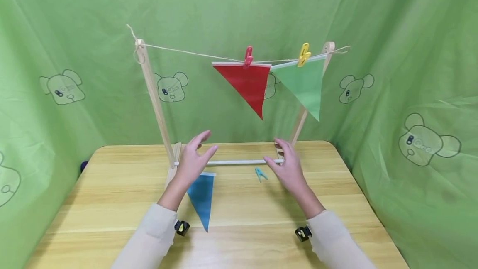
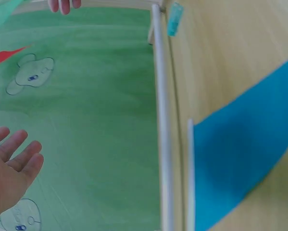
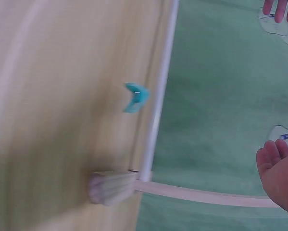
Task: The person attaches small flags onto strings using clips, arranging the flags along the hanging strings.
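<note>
My left hand (image 1: 193, 159) is raised over the table's left half, fingers loosely bent, holding nothing. Below it a blue triangular flag (image 1: 203, 196) with a white top edge lies on the table. My right hand (image 1: 289, 167) hovers at the right, fingers parted and empty. Just left of that hand is a teal clothespin (image 1: 260, 174) on the tabletop. Above, a string (image 1: 186, 52) carries a red triangular flag (image 1: 248, 84) pinned by a red clothespin (image 1: 248, 57). Right of it hangs a light green flag (image 1: 304, 82) under a yellow clothespin (image 1: 304, 55).
Two wooden posts, the left post (image 1: 154, 99) and the right post (image 1: 298, 123), hold the string's ends. A white rod (image 1: 239, 162) joins them low down, across the wooden table (image 1: 239, 206). A green curtain (image 1: 224, 7) printed with bear faces surrounds the table.
</note>
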Available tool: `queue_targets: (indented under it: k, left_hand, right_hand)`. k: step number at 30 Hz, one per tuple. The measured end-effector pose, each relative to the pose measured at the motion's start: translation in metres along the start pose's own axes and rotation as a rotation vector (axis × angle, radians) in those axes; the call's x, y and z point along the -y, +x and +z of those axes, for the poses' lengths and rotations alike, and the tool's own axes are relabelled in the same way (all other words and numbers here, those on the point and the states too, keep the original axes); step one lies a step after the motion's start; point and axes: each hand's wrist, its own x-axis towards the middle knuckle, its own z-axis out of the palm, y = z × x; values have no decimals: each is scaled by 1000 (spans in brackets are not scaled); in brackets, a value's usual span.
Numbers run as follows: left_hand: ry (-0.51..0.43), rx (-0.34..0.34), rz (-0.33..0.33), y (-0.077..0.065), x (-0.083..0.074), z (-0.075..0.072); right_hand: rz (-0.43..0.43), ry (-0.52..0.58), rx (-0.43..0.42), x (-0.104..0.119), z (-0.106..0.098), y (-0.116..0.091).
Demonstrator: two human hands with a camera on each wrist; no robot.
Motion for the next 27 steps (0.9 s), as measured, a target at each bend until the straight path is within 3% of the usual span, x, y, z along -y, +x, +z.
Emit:
queue_targets:
  k: [8,17,27]
  left_hand:
    - [60,39,-83,-12,24,-3]
    - [173,134,-139,-22,50,-10]
    - [240,241,-208,-30,71,-15]
  right_hand:
    - [89,-36,101,-24,16,-14]
    - [202,-80,185,-37,23,-23]
    - [213,-149,268,-52,32,-28]
